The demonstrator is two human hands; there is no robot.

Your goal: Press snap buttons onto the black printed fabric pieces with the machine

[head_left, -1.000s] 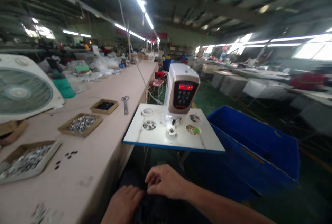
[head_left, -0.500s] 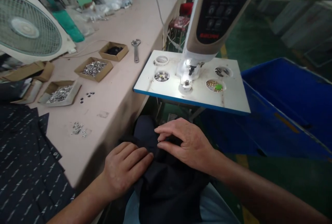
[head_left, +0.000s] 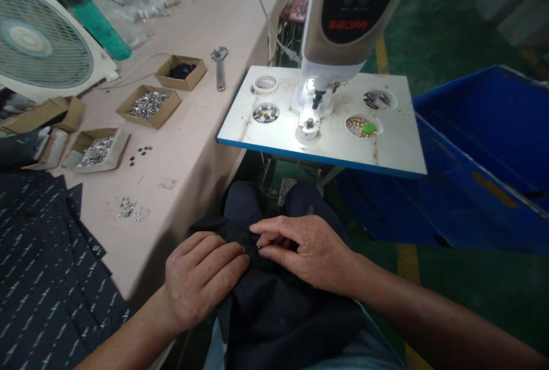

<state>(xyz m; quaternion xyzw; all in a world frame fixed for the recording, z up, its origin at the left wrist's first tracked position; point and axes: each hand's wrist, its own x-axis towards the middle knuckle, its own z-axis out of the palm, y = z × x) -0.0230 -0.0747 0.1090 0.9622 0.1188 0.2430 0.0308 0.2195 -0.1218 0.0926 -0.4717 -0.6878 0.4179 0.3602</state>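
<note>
Dark cloth [head_left: 274, 307] lies across my lap in loose folds. My left hand [head_left: 203, 278] is closed on its left part, fingers pressed together and curled over the edge, thumb hidden. To the right, just above the cloth, my right hand [head_left: 304, 250] pinches a tiny gold metal piece [head_left: 258, 249] between thumb and fingertips; its exact kind is too small to tell. The two hands' fingertips are close but apart. Ahead stands a press machine [head_left: 343, 44], its lit die [head_left: 309, 124] above a white work plate [head_left: 274, 150].
The plate has round wells, one with gold pieces [head_left: 358, 127]. On the left table [head_left: 193, 124] are cardboard boxes of metal parts [head_left: 148, 106], loose snaps [head_left: 128, 207], a wrench [head_left: 219, 70], a fan [head_left: 34, 44] and patterned dark fabric [head_left: 47, 278]. A blue bin [head_left: 484, 130] stands right.
The view has tilted down slightly, so the machine sits higher. My right hand has come slightly lower and nearer to me over the cloth, still pinching the gold piece. My left hand keeps its hold.
</note>
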